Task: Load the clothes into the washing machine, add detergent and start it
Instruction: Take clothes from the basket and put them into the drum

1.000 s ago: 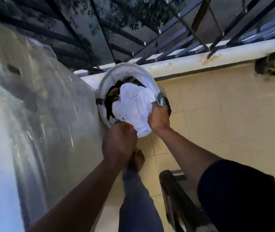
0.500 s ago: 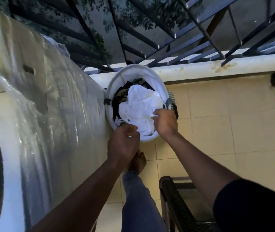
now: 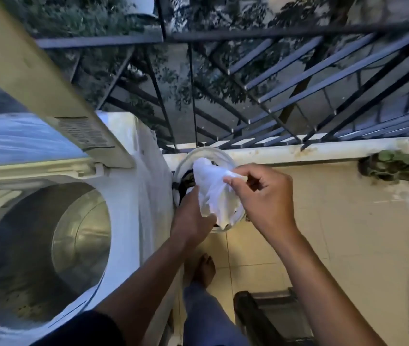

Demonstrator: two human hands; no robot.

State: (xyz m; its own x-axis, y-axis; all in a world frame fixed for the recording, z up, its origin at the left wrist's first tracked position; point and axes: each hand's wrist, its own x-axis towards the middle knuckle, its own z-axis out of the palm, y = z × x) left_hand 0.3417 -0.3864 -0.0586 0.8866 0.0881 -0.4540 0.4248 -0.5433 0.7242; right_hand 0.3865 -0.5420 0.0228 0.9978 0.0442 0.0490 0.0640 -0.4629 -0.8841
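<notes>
Here both hands are on a white cloth (image 3: pixel 214 189) held up over the basket (image 3: pixel 186 159), which stands on the tiled floor (image 3: pixel 323 233) just beside the washer (image 3: pixel 128 196), against the low ledge (image 3: pixel 298 152) under the railing (image 3: pixel 273 71). The right hand (image 3: pixel 264 196) pinches the cloth's upper right edge between thumb and curled fingers, palm toward the camera. The left hand (image 3: pixel 193 216) grips the cloth's lower left part — its fingers go behind the fabric, so how they lie is hidden. The cloth hangs bunched between the two hands, its lower end dangling over the near rim of the basket. Darker clothes (image 3: pixel 186 182) show inside the basket at its left, partly covered by the cloth.

The washer fills the left of the view. Its lid (image 3: pixel 36 71) stands raised, tilted back, and the steel drum (image 3: pixel 56 245) lies open to the camera; nothing can be made out in it but the metal wall and the perforated bottom. A clear plastic sheet (image 3: pixel 148 176) drapes down the washer's right side, next to the basket.

Below the hands a bare foot (image 3: pixel 204 269) rests on the tiles, with a blue trouser leg (image 3: pixel 206 318) above it. A dark frame (image 3: pixel 255 318) stands at the lower right — what it is cannot be told. A potted plant (image 3: pixel 393 163) sits by the ledge at the far right.
</notes>
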